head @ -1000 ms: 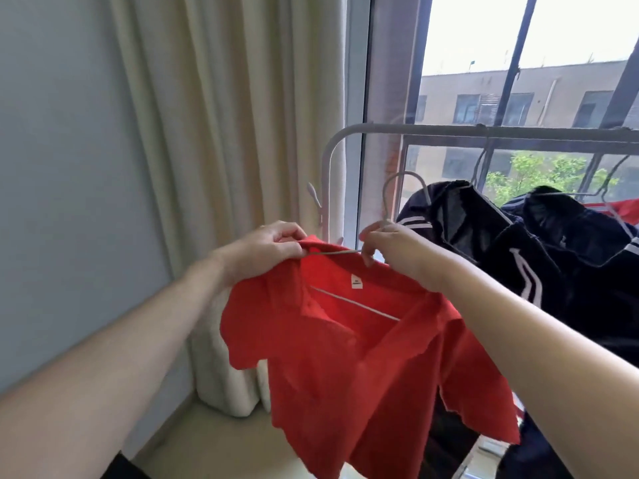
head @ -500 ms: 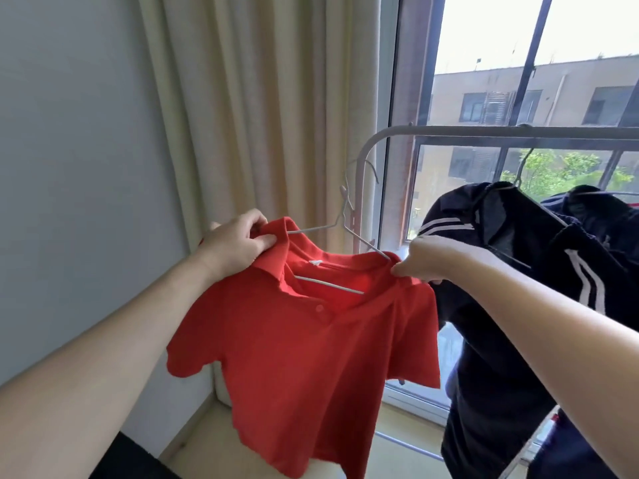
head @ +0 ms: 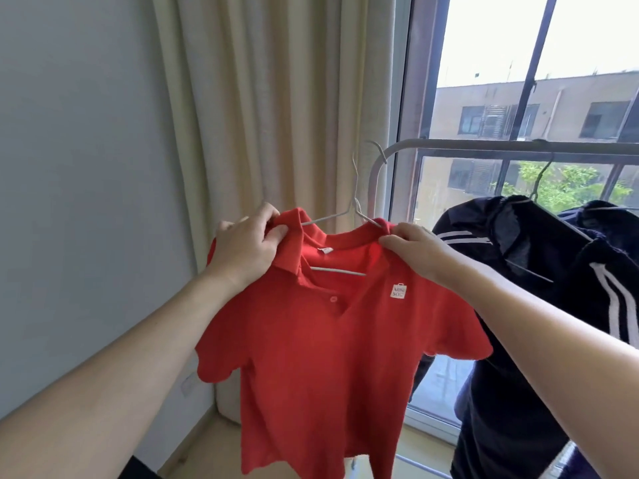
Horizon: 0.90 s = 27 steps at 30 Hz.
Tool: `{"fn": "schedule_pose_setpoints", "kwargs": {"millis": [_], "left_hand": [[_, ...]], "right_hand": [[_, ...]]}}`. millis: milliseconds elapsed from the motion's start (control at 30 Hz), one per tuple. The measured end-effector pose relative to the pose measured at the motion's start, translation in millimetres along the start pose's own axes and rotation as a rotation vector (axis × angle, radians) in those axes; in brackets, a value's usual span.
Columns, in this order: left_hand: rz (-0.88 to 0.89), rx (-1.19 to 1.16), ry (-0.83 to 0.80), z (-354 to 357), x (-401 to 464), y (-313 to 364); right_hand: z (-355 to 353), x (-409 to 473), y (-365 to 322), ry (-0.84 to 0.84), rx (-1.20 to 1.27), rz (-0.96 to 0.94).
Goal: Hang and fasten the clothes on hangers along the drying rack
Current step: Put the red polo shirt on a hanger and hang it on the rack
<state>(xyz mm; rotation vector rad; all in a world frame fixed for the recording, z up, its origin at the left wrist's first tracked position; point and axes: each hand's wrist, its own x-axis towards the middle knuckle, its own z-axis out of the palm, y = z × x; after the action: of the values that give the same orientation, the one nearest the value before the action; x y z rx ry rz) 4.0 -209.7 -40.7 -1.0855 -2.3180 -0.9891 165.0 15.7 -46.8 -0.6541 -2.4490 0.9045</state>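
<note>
Looking forward and slightly down from head height through a single wide-angle view, sitting close behind both outstretched forearms, facing the red polo shirt (head: 332, 340) at arm's length, with curtain (head: 276, 115) and window (head: 518, 63) just beyond, sharing nothing with any second view.

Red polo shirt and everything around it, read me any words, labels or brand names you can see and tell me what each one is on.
White chest patch on the red polo shirt: two short lines of print, too blurred to read with confidence.
White neck tag inside the collar: too small to read.
Dark striped jackets on the drying rack: no text visible.
</note>
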Motion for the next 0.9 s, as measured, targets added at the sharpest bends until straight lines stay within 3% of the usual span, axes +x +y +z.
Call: {"fn": "schedule_pose_setpoints", "kwargs": {"millis": [133, 300, 433, 533, 733, 900], "left_hand": [[0.036, 0.031, -0.034, 4, 3, -1], [0.077, -0.176, -0.067, 16, 14, 18], [0.133, -0.230, -0.326, 5, 23, 29], [0.029, -0.071, -0.483, -5, 28, 6], [0.149, 0.085, -0.396, 12, 22, 15], [0.146, -0.136, -0.360, 14, 22, 5]], "right_hand": [[4, 4, 7, 0.006, 0.027, 0.005], [22, 9, -2, 0.025, 0.094, -0.088], [15, 10, -6, 0.052, 0.169, -0.092], [7, 10, -3, 0.063, 0.189, -0.105], [4, 7, -32, 0.036, -0.015, -0.253], [-8, 16, -40, -0.030, 0.154, -0.150]]}}
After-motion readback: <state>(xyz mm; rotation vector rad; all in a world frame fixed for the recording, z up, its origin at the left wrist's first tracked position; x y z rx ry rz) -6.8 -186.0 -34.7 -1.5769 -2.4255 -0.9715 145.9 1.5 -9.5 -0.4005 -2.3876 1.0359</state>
